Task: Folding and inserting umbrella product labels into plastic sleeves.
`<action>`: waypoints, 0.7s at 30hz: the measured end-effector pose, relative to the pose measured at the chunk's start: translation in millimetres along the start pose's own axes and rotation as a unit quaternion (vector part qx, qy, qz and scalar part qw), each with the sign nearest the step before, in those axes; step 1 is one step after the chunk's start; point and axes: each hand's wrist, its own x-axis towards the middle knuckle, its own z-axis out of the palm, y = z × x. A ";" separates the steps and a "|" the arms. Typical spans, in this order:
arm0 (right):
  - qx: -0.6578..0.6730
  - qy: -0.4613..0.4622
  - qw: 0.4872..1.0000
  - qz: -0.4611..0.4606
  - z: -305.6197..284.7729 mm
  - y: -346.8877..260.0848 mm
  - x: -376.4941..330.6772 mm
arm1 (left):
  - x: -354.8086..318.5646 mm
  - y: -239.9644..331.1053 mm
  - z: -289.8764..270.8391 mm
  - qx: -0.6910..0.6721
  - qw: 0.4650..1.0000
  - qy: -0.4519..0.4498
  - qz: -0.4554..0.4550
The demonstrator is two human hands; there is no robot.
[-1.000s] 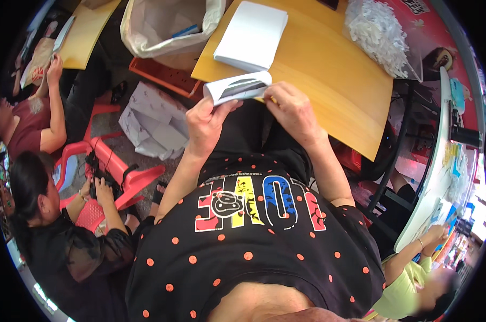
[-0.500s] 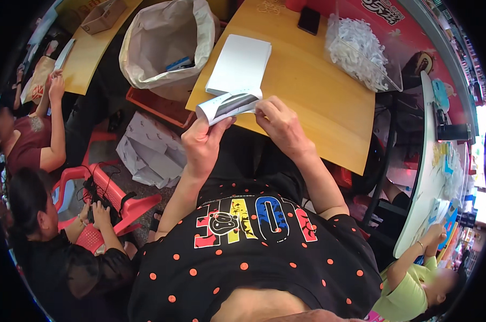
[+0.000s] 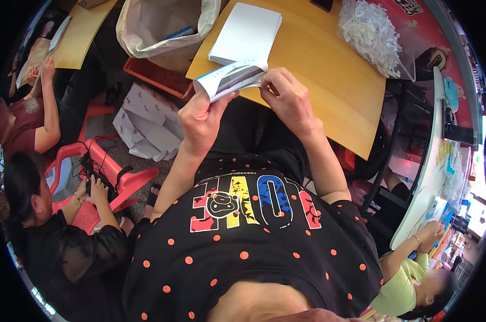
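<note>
A curled printed sheet (image 3: 229,79), white with a blue edge and a grey picture, is held above the table's near edge. My left hand (image 3: 201,121) grips its lower left end, thumb on the near side and fingers behind. At the right end of the sheet, my right hand (image 3: 290,101) is closed in a pinch on its edge. Just beyond lies a stack of white paper (image 3: 246,33) on the yellow wooden table (image 3: 328,99), its near end partly covered by the sheet.
Left of the table stand a white sack (image 3: 165,45), an orange crate (image 3: 160,80) and a crumpled white bag (image 3: 146,123). A clear bin of white strips (image 3: 370,40) is at the far right. People sit nearby, one beside a red chair (image 3: 111,169).
The view has tilted, so the table sits higher in it. The sheet looks somewhat less tightly curled, with more of its picture showing. Both hands keep their hold.
</note>
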 end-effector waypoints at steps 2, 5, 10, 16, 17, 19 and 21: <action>-0.001 0.003 1.000 0.011 1.3 0.1 -1.2 | 0.0 -0.8 -1.2 0.026 1.000 -0.004 0.016; 0.021 -0.005 0.998 0.053 0.6 1.1 -4.2 | 1.4 -1.2 -3.4 0.072 0.996 -0.011 0.048; 0.280 -0.019 0.924 0.258 -16.9 11.1 -4.7 | 6.3 0.1 -10.7 0.111 0.989 -0.015 0.099; 0.187 -0.103 0.941 0.264 -30.6 16.5 3.3 | 10.8 4.7 -14.1 0.136 0.980 -0.038 0.141; 0.184 -0.116 0.939 0.268 -31.3 16.4 3.7 | 11.6 4.8 -14.6 0.136 0.980 -0.044 0.141; 0.197 -0.137 0.931 0.275 -31.4 17.9 3.0 | 12.7 5.3 -15.9 0.140 0.978 -0.056 0.142; 0.226 -0.152 0.919 0.284 -31.7 21.1 1.6 | 14.2 2.9 -14.7 0.140 0.977 -0.055 0.152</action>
